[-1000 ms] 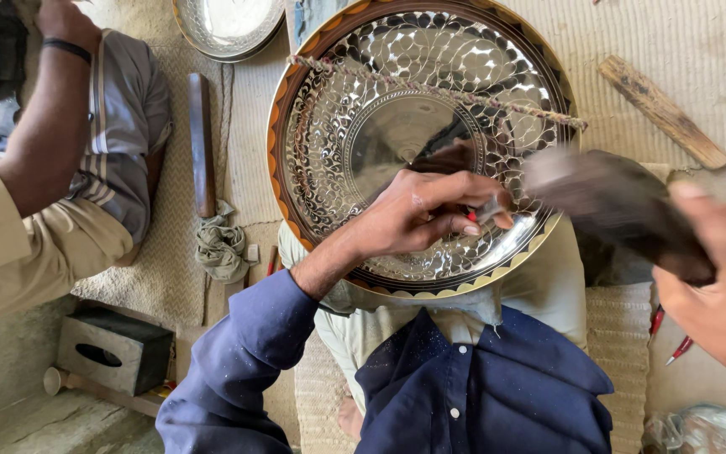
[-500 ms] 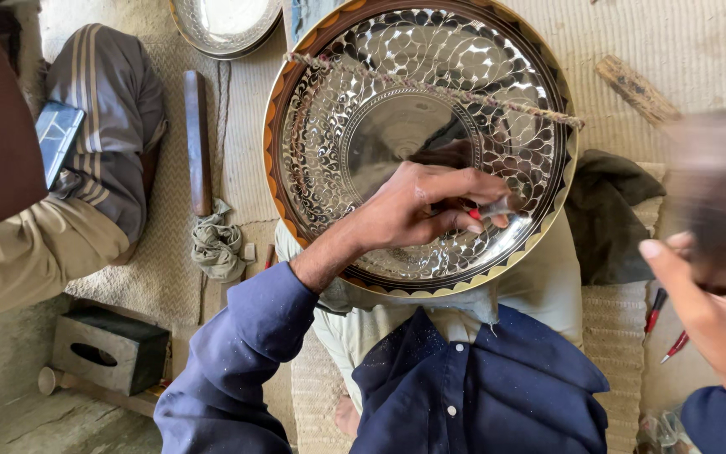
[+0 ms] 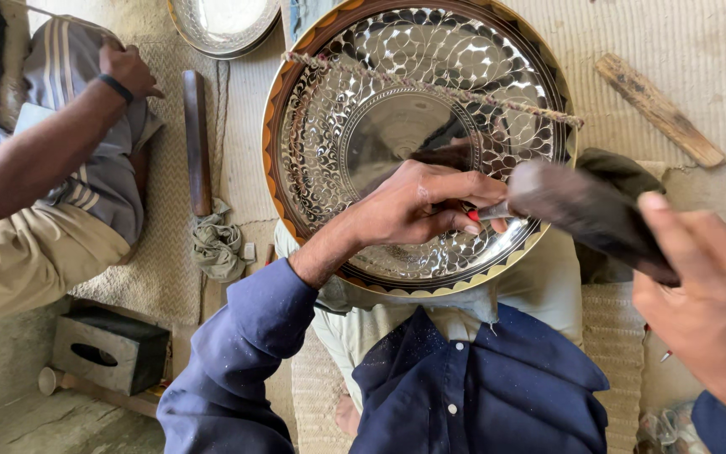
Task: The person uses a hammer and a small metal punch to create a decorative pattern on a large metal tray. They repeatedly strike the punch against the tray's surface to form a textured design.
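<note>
Item: large round metal tray (image 3: 355, 126), silver face worked all over in scale-like engraving, orange-and-dark rim, resting tilted on the person's lap and against the floor mat (image 3: 716, 59). A twisted cord (image 3: 430, 84) lies stretched across its upper half.

Left hand (image 3: 418, 210): grip closed around a small chisel (image 3: 485, 214) with a red band, tip set on the tray's lower right part, near the rim.

Right hand (image 3: 707, 303): grip closed on a dark mallet (image 3: 586, 210), blurred, its head just beside the chisel's butt.

Handling note, as a judgement: the work in hand looks like chasing the pattern. To do it well the chisel should stand firm on the line being cut, the fingers braced on the tray, and the mallet should meet the butt squarely with light, even blows; a slanted blow could skid the tip across the finished scales.

Nearby: a wooden stick (image 3: 195, 139) and a crumpled rag (image 3: 216, 248) on the mat to the left; a second wooden piece (image 3: 657, 109) upper right; a smaller metal dish (image 3: 220, 25) at the top; a dark box (image 3: 111, 349) lower left. Another person sits at left, one hand (image 3: 128, 67) on a knee, apart from the work.
</note>
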